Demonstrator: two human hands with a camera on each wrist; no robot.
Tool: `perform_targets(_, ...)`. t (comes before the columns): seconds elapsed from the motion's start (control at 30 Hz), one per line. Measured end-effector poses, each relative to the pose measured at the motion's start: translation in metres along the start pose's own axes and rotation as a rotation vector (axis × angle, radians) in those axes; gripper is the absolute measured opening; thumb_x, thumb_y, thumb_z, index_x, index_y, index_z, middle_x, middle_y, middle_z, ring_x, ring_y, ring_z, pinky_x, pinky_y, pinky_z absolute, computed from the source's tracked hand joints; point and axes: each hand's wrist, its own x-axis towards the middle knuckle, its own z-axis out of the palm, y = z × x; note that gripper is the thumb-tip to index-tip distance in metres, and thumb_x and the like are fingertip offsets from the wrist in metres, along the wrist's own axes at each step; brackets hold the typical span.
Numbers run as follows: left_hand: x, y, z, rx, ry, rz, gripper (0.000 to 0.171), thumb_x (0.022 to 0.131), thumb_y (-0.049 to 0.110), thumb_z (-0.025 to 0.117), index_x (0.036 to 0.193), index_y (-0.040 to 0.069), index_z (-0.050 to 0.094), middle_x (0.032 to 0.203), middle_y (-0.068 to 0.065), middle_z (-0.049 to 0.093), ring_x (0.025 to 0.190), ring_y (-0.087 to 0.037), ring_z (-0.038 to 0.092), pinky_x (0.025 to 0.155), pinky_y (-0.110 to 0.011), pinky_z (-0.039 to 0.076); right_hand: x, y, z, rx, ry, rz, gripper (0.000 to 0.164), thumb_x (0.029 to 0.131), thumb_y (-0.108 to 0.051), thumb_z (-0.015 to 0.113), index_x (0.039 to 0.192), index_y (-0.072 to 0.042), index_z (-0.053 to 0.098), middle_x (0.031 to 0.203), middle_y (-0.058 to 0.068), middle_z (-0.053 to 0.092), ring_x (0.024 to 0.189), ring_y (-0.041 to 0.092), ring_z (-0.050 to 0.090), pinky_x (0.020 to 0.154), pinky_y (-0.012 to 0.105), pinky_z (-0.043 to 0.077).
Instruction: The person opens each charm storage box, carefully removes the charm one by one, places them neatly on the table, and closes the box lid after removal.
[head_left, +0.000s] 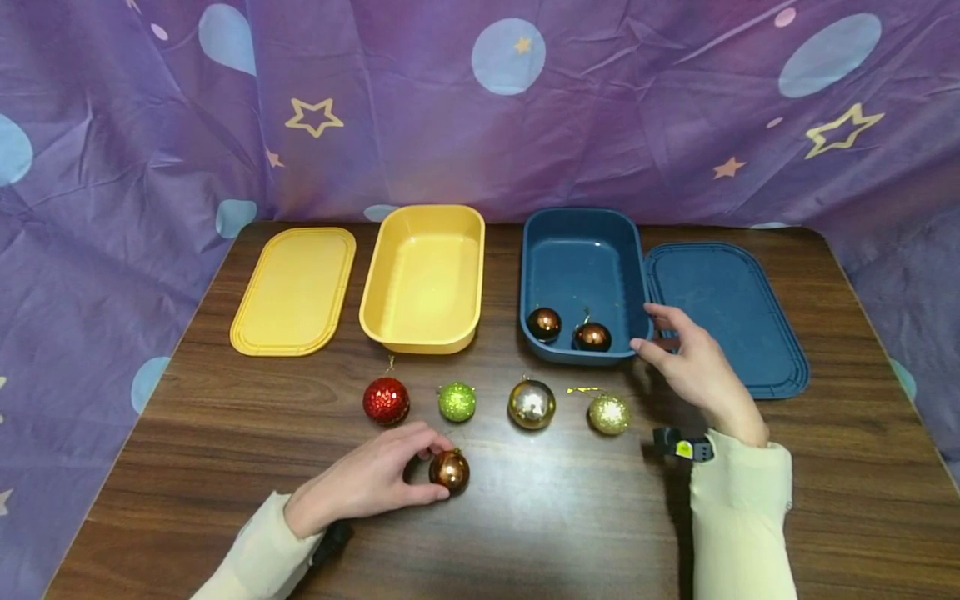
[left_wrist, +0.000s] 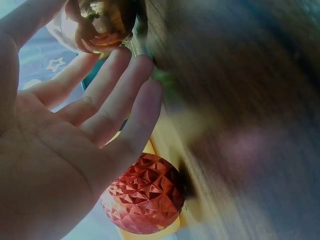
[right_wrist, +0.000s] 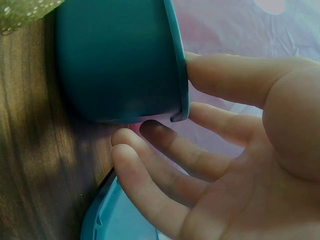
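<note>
My left hand (head_left: 375, 475) has its thumb and index finger around a shiny brown Christmas ball (head_left: 450, 472) on the near part of the table; its other fingers extend loosely in the left wrist view. At the blue container (head_left: 585, 279), my right hand (head_left: 697, 362) touches the near right corner of the rim with thumb and index fingertips. The remaining fingers are spread outside the container wall. Inside it lie two brown balls, one at the near left (head_left: 544, 324) and another (head_left: 592, 337) beside it. A faceted red ball (left_wrist: 145, 194) shows below the left fingers.
In a row stand the red ball (head_left: 386, 401), a green glitter ball (head_left: 457, 402), a shiny gold ball (head_left: 532, 404) and a gold glitter ball (head_left: 609, 414). Behind are a yellow container (head_left: 423, 343) and yellow lid (head_left: 296, 292). A blue lid (head_left: 731, 321) lies right.
</note>
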Motion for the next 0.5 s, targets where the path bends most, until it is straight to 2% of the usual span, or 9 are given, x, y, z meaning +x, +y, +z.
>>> perform_targets(0.2,0.0004,-0.0009,-0.0001,-0.024,-0.001,-0.020,0.039,0.084,0.038,0.073,0.115,0.016,0.061,0.108,0.005,0.062,0.097,-0.010,0.059,0.087,-0.027,0.053,-0.0002,-0.0008,-0.0002,-0.005,-0.001,0.003,0.062,0.098,-0.033,0.054,0.149,-0.007,0.031,0.141,0.031,0.042,0.118,0.046,0.052,0.086,0.056,0.050)
perform_targets(0.5,0.0074,0.0037,0.0044,0.021,0.043,-0.055,0.034,0.090,0.045,0.064,0.112,0.018,0.063,0.105,0.006,0.062,0.093,-0.008,0.058,0.083,-0.024,0.052,-0.0001,-0.0011,0.0007,-0.014,0.009,-0.015,0.062,0.098,-0.032,0.054,0.149,-0.005,0.032,0.140,0.032,0.043,0.116,0.047,0.054,0.085,0.056,0.050)
